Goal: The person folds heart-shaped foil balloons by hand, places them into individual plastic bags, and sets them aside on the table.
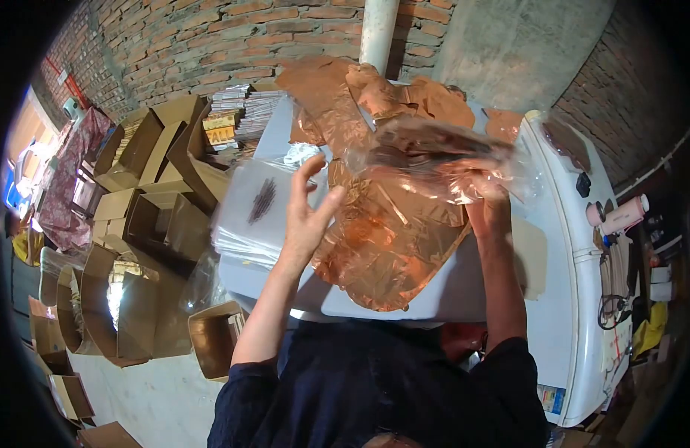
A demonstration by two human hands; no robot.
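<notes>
My right hand [490, 201] grips the near right edge of a clear plastic bag [442, 160] with dark, thin contents, blurred by motion. My left hand [311, 213] is raised with its fingers apart and nothing in it. Under both lies crumpled copper-coloured foil [382, 254], spread over the pale table [464, 299]. Left of my left hand is a stack of clear plastic bags [240, 213], the top one showing a dark streaky patch. A small crumpled white piece [301, 153] lies just behind my left fingers.
Several open cardboard boxes [154, 216] stand left of the table. Bundled flat packs [248, 116] are at the back left. A white rounded appliance-like surface [561, 261] borders the table on the right, with a pink cylindrical object [627, 213] beyond. A brick wall [210, 45] rises behind.
</notes>
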